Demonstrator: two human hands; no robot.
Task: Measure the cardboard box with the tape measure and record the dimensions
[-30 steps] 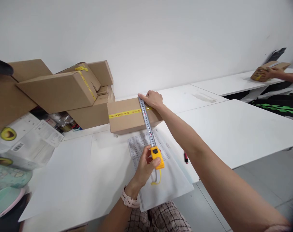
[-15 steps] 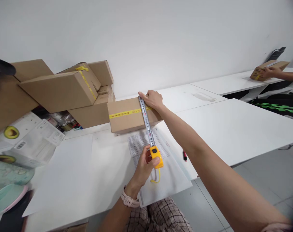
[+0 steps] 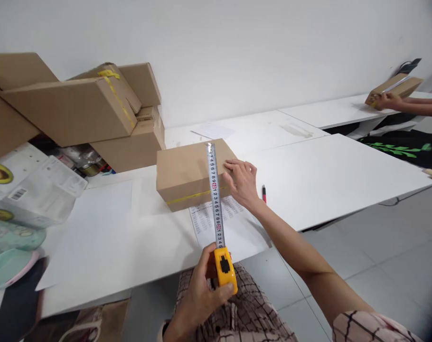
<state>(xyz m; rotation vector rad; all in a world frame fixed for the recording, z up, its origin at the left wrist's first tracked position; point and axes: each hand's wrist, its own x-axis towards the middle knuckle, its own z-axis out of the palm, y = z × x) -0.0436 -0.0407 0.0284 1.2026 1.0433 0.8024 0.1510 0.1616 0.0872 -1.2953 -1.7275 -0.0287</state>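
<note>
My left hand grips a yellow tape measure close to my lap. Its silver blade is pulled out and points away from me, the free end over a cardboard box. I cannot tell whether the blade touches the box. The box sits on the white table, a strip of yellow tape along the side facing me. My right hand rests at the box's right side, fingers stretched out against it. Under the hand and the box's near edge lies a printed sheet.
Stacked cardboard boxes stand at the left, with white avocado-print boxes before them. A blank sheet lies at the left. A red-and-black pen is right of my hand. Far right, another person's hands hold a box.
My right hand has let go of the blade's end and moved to the box's right side. The box has turned, its taped face now towards me. My left hand drew the tape measure nearer.
</note>
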